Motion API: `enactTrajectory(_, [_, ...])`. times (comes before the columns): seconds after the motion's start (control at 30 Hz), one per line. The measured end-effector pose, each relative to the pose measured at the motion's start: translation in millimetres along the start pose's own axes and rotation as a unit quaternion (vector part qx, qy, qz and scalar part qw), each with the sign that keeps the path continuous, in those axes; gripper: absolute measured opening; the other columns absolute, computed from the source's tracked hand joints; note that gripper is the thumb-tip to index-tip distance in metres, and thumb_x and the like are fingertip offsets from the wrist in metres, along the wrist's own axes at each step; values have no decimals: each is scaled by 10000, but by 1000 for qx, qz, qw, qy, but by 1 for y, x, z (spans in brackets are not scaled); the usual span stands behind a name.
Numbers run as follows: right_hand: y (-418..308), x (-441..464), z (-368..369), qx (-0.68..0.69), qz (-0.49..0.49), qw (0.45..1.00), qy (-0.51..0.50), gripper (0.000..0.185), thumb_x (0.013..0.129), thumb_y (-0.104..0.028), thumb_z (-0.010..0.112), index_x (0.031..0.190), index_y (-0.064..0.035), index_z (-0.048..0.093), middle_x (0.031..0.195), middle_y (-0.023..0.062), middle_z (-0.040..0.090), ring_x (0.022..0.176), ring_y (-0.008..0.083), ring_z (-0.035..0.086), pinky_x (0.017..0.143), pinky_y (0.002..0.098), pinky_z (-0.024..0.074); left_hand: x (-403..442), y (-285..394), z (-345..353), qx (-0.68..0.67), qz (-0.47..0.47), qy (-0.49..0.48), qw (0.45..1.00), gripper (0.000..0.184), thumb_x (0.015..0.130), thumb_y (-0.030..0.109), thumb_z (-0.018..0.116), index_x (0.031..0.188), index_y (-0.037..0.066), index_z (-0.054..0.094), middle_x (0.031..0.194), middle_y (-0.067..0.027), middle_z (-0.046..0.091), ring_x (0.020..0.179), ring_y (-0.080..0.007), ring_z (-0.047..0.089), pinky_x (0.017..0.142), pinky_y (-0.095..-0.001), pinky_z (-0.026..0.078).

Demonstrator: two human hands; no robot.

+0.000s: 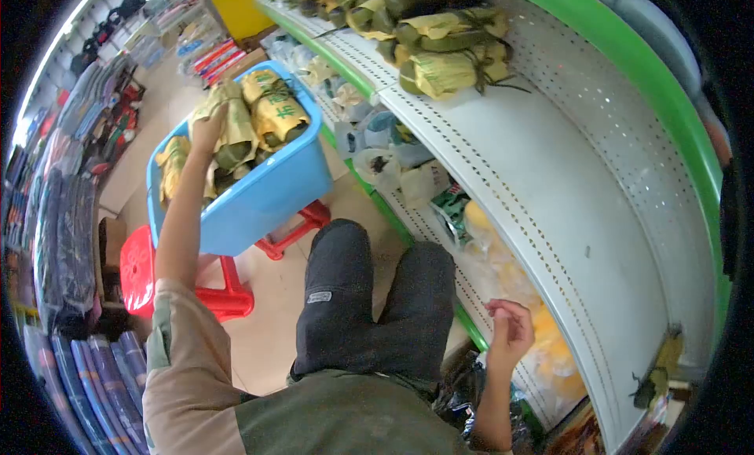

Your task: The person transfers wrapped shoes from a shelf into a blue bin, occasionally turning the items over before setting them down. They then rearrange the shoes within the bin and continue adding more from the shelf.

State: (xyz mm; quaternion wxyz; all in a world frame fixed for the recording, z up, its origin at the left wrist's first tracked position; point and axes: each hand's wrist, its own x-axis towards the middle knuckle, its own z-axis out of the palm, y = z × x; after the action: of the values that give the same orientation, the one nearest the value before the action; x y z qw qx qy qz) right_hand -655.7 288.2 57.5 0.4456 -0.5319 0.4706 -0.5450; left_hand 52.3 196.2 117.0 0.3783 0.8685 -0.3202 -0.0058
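My left hand [208, 131] reaches into a blue plastic tub [259, 208] and grips a paper-wrapped bundle [235, 133] near its top; the fingertips are partly hidden. Beside it in the tub lie another yellow-wrapped bundle [275, 113] with green print and a further one [173, 168] at the left. My right hand [512, 329] hangs in front of the lower shelf with its fingers loosely curled and nothing visible in them. Similar wrapped bundles [448, 54] are piled at the far end of the white shelf [550, 188].
Red plastic stools [140, 273] stand under and beside the tub. Bagged goods [424, 180] fill the lower shelf on the right. Folded textiles in plastic [67, 243] line the left side. A small wrapped item [660, 369] lies at the shelf's near end.
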Motion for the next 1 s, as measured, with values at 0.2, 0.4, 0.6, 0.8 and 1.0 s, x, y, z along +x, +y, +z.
enactTrajectory(0.2, [-53,-11,-108,-144,-178,943,243,48,944,15,589,983,6,616,954,152,682,882,206,653,817,329,530,77,-74,46,192,277,-12,941,549,959,427,602,1332,23,597,1270,-158,649,1107,-275,613,960,-387,472])
enactTrajectory(0.4, [-89,-6,-269,-373,-193,755,504,459,944,-164,697,1316,39,522,1326,172,542,1201,240,552,958,353,484,87,-73,48,0,65,-22,998,528,969,414,579,1319,19,610,1316,-156,626,1166,-292,594,1003,-396,453])
enactTrajectory(0.6, [-78,-13,-446,-634,-80,533,555,885,753,-447,851,1380,64,491,1326,225,562,1229,340,540,1011,430,446,54,-56,7,-75,-7,0,997,510,979,401,557,1305,15,623,1363,-153,603,1224,-309,575,1045,-404,434])
enactTrajectory(0.8, [-54,-13,-506,-444,-14,763,469,859,683,-375,896,1353,42,558,1254,180,647,1107,263,624,954,341,477,26,-47,-9,-179,105,40,977,467,1007,359,526,1316,22,620,1378,-127,594,1270,-273,551,1081,-380,415])
enactTrajectory(1.0, [-54,2,-486,-243,-47,770,588,579,741,-165,842,1240,49,640,1105,98,689,1010,195,637,878,303,494,-44,15,-33,-202,133,83,967,420,1020,299,539,1315,9,611,1374,-138,593,1258,-261,564,1090,-374,422])
